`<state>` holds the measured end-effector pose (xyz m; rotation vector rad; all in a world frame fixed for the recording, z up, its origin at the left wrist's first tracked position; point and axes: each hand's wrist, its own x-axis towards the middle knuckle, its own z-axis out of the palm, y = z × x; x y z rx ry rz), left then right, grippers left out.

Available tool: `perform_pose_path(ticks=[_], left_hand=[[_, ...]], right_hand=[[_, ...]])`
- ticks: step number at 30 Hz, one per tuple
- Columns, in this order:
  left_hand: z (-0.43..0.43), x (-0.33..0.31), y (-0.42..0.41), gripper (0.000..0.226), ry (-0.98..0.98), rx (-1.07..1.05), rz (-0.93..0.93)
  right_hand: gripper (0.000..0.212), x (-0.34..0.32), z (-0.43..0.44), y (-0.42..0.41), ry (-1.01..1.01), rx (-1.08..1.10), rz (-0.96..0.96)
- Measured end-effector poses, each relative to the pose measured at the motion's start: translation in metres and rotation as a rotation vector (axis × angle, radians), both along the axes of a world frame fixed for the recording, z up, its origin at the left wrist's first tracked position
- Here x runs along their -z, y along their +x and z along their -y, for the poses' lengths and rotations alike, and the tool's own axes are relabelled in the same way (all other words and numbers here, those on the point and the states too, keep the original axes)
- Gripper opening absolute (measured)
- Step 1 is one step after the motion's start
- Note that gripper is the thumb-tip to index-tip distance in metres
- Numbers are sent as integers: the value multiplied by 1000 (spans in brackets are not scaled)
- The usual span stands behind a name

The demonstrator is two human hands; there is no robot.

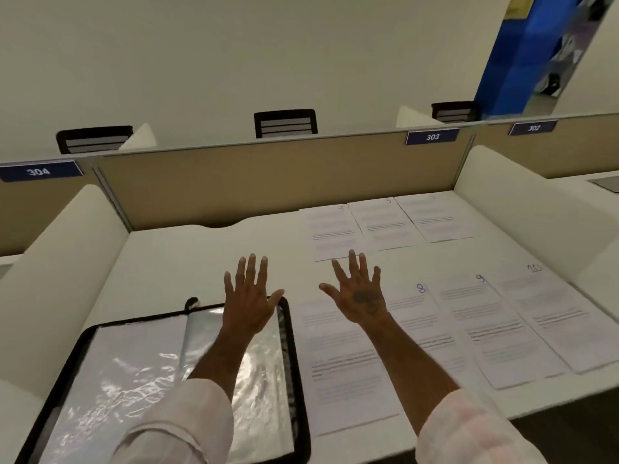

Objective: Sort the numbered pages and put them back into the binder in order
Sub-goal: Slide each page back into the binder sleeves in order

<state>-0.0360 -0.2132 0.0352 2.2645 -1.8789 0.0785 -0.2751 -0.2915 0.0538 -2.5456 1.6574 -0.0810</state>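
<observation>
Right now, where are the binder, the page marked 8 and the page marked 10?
binder [140,363]: head view, clear sleeve on its left half.
page marked 8 [422,311]: head view, upper part of the sheet.
page marked 10 [556,316]: head view, middle of the sheet.

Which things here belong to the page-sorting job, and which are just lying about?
Job: open binder, far row of pages, near row of pages.
Lying about: 303 number plate, chair back behind the partition.
</observation>
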Motion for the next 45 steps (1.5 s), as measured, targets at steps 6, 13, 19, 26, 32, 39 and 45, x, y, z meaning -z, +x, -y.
perform_pose_path(ticks=[6, 13, 19, 26, 32, 39, 45], left_hand=[[79, 17, -60, 82, 28, -64, -33], [149, 29, -99, 82, 89, -56, -32], [214, 36, -107, 82, 104, -50, -69], [284, 45, -100, 89, 138, -81, -81], [325, 75, -86, 98, 151, -89, -129], [351, 123, -74, 102, 300, -132, -185], [345, 137, -70, 86, 355, -169, -220]], right_hand=[[83, 32, 91, -61, 30, 3, -40], [79, 46, 165, -93, 32, 24, -7], [79, 58, 227, -104, 61, 44, 18], [97, 77, 298, -82, 91, -5, 12], [101, 102, 337, -49, 134, -63, -4], [84, 150, 354, -18, 118, -123, -20], [81, 171, 347, -8, 112, -143, -11]])
